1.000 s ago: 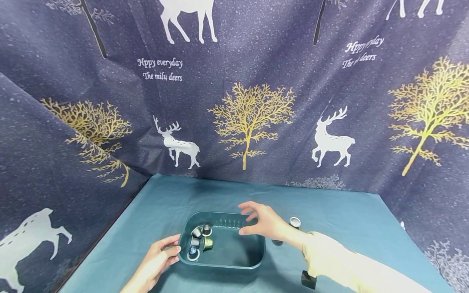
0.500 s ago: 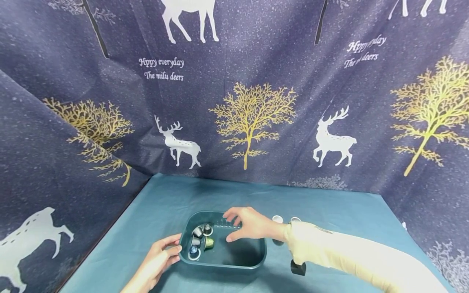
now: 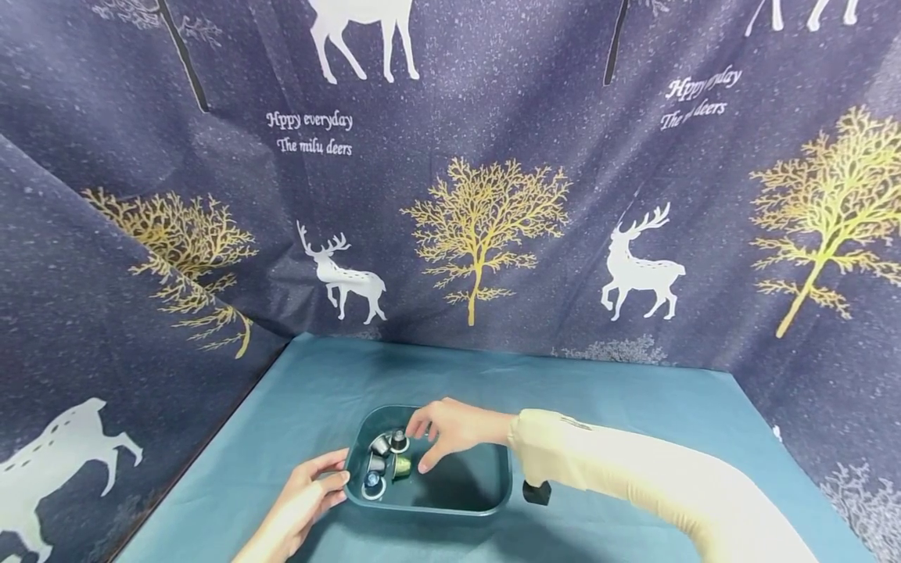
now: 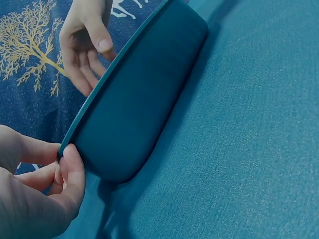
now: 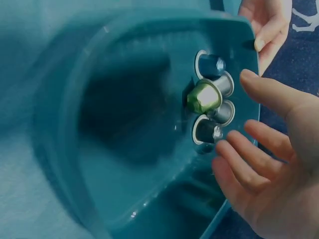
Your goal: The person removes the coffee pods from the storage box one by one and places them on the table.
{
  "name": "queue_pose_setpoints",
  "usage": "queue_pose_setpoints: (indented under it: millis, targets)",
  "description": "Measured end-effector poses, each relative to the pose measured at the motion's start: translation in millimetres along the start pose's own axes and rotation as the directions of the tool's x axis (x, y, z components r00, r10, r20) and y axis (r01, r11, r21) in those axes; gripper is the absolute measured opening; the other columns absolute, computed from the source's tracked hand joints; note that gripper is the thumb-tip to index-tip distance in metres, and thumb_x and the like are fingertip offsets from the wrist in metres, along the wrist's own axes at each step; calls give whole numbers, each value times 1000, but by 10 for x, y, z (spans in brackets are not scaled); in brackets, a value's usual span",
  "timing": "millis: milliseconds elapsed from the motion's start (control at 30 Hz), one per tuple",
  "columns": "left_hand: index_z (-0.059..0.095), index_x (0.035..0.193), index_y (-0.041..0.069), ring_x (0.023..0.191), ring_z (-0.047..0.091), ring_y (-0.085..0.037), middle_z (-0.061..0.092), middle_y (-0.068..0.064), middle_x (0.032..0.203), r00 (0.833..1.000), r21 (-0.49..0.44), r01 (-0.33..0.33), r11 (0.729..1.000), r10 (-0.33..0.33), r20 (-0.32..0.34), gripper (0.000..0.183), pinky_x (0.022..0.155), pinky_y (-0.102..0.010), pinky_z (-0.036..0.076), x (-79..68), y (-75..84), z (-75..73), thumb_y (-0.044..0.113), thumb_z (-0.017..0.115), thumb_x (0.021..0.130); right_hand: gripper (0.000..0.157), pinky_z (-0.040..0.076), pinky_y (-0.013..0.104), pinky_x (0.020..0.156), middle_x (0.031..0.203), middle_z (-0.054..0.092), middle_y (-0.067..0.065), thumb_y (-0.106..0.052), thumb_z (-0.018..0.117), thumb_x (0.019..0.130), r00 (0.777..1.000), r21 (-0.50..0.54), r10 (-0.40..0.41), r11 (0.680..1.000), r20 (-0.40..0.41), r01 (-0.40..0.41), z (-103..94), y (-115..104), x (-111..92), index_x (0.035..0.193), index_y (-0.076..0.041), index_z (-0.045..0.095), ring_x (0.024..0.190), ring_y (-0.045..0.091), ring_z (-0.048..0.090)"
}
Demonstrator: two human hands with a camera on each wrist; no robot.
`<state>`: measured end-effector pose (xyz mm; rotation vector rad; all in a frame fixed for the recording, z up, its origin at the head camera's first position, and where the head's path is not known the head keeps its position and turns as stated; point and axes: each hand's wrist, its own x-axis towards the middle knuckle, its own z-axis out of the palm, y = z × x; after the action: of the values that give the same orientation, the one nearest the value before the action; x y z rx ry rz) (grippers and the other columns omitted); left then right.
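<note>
A dark teal plastic bin (image 3: 450,512) stands on the table, with several coffee capsules clustered at its left end. Among them are a green capsule (image 5: 204,98), a blue capsule (image 5: 211,65) and a black capsule (image 3: 399,440); the others are silver-grey. My left hand (image 3: 304,496) pinches the bin's left rim between thumb and fingers, as the left wrist view shows. Over the bin hovers my right hand (image 3: 450,430), its fingers loosely bent and apart with nothing between them. Its fingertips are close to the black and green capsules in the head view.
A teal cloth (image 3: 633,399) covers the table, and a dark curtain (image 3: 535,328) with deer and trees hangs behind it. A small black block (image 3: 536,492) sits under the right sleeve (image 3: 605,461).
My right hand has moved left across the bin towards the capsules. The right sleeve now covers the capsules that showed on the table right of the bin. The left hand stays put.
</note>
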<state>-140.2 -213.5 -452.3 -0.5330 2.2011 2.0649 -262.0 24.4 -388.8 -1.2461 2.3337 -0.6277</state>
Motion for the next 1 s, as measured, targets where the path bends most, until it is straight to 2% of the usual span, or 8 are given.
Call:
queue_pose_setpoints:
  millis: [233,467,633,800,1000]
  targets:
    - [49,138,-11,84,62,-14,58,-16,116,1000,-3,5,1000,-5,-2,49,69,-26,55,5,-3,-1,-1,58,90,51,51,17,81,119,70,6,-26,84,79,994,-125,-74,989,75,83,46,16,220,125,-13,65,104,20,68]
    - [49,138,-10,86,62,-14,57,-16,117,1000,-3,4,1000,-4,4,49,69,-25,55,21,-12,-8,-1,58,91,48,50,13,73,106,75,-2,-28,86,76,994,-225,-45,972,96,66,117,-26,422,119,-17,69,84,-1,66]
    - [50,138,-10,86,62,-14,57,-16,118,1000,-7,3,1000,-3,4,48,69,-25,55,38,-33,-8,-1,58,91,44,48,9,69,97,77,-7,-26,89,72,995,-278,-39,959,92,64,214,-39,513,112,-18,73,78,-7,64]
    - [50,138,-10,87,62,-15,57,-17,120,1000,-4,-1,1000,1,10,48,69,-25,55,29,-38,-6,0,59,92,38,44,9,64,86,74,-13,-28,90,70,998,-335,-19,941,59,37,341,-13,530,104,-21,74,71,-7,58]
    - [47,139,-11,88,62,-14,56,-17,121,1000,-5,-5,1000,5,25,50,70,-24,55,11,-22,-17,1,58,92,35,45,10,66,88,74,-13,-26,90,69,1000,-356,-8,934,23,16,397,7,545,100,-23,74,73,-6,58]
